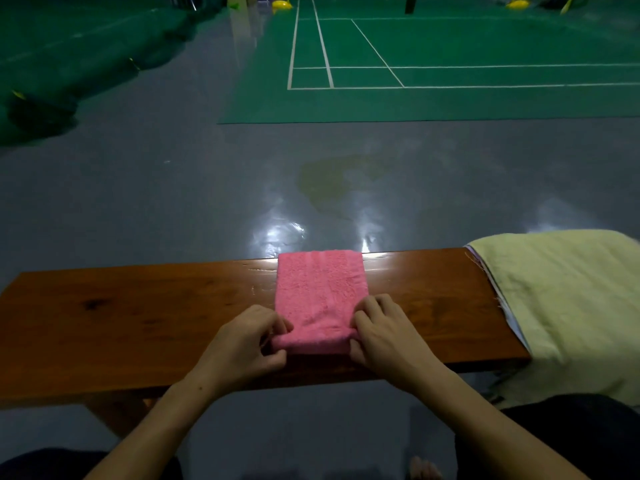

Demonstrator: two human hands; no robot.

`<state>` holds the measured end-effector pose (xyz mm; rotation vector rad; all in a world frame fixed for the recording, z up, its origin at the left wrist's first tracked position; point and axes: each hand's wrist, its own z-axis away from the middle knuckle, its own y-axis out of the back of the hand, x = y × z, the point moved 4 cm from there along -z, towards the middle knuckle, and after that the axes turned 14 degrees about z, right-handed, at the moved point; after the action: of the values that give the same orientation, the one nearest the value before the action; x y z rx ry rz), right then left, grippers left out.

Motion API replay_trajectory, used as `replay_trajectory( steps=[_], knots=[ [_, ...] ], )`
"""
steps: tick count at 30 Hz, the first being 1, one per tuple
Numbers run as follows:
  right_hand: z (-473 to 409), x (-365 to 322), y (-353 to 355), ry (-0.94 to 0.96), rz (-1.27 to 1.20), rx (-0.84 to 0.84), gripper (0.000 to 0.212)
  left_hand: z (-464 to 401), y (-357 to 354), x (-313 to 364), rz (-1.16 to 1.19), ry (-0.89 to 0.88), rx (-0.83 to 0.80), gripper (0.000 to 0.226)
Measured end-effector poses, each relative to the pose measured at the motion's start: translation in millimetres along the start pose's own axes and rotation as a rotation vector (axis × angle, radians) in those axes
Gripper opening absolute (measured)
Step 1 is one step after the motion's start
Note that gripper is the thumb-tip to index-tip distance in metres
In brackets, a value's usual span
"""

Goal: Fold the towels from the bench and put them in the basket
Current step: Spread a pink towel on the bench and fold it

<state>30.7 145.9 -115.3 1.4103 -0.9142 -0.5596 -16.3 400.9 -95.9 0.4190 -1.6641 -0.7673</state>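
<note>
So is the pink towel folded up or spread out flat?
Folded. The pink towel is a narrow strip across the bench, and the left hand and right hand pinch its doubled near edge.

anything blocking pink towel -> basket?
Cannot say: no basket is in view. Both hands, left hand and right hand, already grip the pink towel's near edge on the bench; nothing lies between them and it.
</note>
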Motion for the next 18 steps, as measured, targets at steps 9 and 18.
replay_trajectory(
  steps=[9, 18],
  knots=[
    [4.3, 15.9, 21.5, -0.084, -0.603, -0.051, 0.019, -2.0, 19.1, 8.6, 0.512, 0.135, 0.192, 0.027],
    [9.8, 27.4, 24.6, -0.131, -1.049, -0.163, 0.034, 1.1, 13.9, 4.6, 0.899, 0.282, 0.082, 0.038]
  ],
)
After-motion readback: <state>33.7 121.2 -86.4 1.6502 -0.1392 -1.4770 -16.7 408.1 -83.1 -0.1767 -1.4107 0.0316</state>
